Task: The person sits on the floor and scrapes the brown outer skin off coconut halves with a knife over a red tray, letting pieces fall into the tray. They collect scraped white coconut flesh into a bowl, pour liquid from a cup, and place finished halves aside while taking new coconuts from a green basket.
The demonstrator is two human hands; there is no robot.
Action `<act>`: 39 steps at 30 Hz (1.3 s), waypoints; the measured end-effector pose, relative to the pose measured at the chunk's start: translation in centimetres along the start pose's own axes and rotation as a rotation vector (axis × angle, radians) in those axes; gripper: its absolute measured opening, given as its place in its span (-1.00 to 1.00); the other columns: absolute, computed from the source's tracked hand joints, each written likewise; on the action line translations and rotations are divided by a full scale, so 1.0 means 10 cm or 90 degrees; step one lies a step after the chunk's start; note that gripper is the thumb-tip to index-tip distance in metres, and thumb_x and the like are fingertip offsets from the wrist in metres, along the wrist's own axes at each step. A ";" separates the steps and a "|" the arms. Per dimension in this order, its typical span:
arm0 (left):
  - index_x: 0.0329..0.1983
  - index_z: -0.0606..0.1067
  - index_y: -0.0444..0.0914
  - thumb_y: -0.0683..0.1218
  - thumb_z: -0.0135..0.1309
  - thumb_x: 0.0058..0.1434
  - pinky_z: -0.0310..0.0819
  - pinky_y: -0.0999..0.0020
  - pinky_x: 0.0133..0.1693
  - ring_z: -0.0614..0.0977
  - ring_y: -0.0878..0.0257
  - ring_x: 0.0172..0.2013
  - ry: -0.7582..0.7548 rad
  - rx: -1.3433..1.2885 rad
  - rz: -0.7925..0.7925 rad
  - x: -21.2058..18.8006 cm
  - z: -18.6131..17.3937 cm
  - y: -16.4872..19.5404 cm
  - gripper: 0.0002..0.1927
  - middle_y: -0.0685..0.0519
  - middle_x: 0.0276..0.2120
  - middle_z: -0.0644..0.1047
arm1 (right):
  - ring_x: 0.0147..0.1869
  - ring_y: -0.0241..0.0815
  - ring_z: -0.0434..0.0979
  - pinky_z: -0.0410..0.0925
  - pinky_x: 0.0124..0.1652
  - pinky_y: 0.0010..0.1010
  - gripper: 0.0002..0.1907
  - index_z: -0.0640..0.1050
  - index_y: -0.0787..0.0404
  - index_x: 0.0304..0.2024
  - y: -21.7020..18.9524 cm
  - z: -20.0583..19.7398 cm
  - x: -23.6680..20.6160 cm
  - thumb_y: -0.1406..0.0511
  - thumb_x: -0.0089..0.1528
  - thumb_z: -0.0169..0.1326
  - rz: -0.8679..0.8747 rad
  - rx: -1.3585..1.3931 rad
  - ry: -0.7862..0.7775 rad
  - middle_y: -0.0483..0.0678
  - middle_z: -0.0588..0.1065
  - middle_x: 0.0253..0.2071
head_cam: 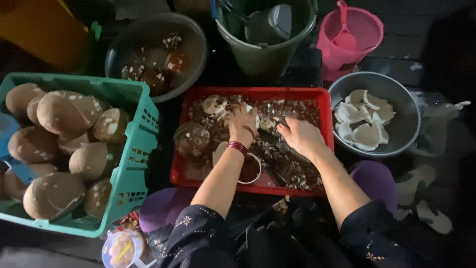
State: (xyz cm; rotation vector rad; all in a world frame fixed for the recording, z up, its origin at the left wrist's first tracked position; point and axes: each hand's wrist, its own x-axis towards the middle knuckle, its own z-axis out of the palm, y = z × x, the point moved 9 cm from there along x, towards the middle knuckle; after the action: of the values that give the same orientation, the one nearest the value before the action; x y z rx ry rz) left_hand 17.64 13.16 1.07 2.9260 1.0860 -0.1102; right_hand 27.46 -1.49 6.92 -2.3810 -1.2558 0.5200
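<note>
Left hand (243,124) grips coconut piece (254,118); right hand (301,136) curled, contents unclear; two baskets.

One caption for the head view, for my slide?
Both hands, left hand and right hand, work coconut pieces over a red plastic tray.

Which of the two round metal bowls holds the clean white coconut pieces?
The metal bowl on the right, beside the red tray. The other bowl, behind the tray, holds brown-skinned pieces instead.
</note>
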 end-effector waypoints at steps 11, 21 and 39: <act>0.27 0.42 -0.05 -0.01 0.26 -0.11 0.59 0.13 -0.15 0.60 -0.07 -0.04 0.201 -0.667 -0.061 -0.32 -0.42 -0.58 -0.24 -0.21 0.06 0.56 | -0.20 0.33 0.59 0.41 -0.20 0.14 -0.59 0.48 0.20 -0.22 -0.16 -0.11 -0.03 0.01 0.43 -0.11 -0.041 -0.011 0.000 0.20 0.57 -0.38; 0.38 0.38 -0.35 0.14 -0.02 0.51 0.43 0.15 -0.11 0.49 -0.02 -0.08 0.130 -1.487 -0.154 -0.81 -0.01 -0.43 -0.43 -0.29 0.07 0.48 | -0.62 -0.10 0.55 0.35 -0.64 -0.25 -0.63 0.50 0.18 -0.17 -0.79 0.02 -0.15 0.09 0.47 -0.20 -0.134 -0.146 0.057 -0.01 0.51 -0.64; 0.34 0.31 -0.40 0.03 0.07 0.38 0.33 0.33 0.23 0.49 0.22 0.16 0.386 -1.332 -0.154 -0.95 -0.24 -0.23 -0.42 -0.03 0.16 0.48 | -0.48 -0.09 0.65 0.49 -0.48 -0.23 -0.74 0.54 0.13 -0.31 -0.68 0.15 -0.13 0.21 0.40 -0.09 -0.163 -0.264 0.047 0.08 0.60 -0.46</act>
State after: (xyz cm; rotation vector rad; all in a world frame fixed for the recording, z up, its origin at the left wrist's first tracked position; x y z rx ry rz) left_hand 9.12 8.81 4.19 0.8755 0.6287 1.1280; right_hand 21.35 1.23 9.30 -2.4734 -1.7393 0.0966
